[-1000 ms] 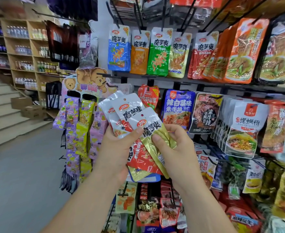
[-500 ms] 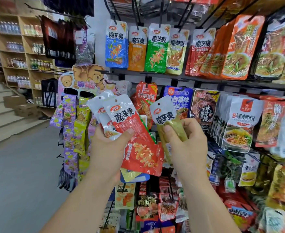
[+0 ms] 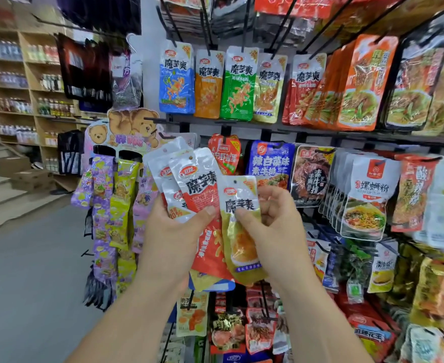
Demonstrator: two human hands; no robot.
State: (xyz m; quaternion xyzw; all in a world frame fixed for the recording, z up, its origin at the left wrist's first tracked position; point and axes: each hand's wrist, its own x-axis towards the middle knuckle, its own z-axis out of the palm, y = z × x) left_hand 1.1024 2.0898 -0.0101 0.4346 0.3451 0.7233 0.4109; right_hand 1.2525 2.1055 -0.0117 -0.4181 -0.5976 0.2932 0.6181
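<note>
Right now your right hand (image 3: 273,231) pinches the yellow pouch (image 3: 241,247): thumb across its front, curled fingers behind, tips mostly hidden. The pouch stands upright between both hands and overlaps the right edge of the red pouch (image 3: 202,197). Your left hand (image 3: 173,231) grips a fan of pouches, thumb pressed on the red one, fingers out of sight behind. The count in the fan is unclear: the rear pouches (image 3: 160,163) overlap, and a blue corner (image 3: 223,285) pokes out below. The hanging packs (image 3: 235,85) behind blur toward the right edge.
</note>
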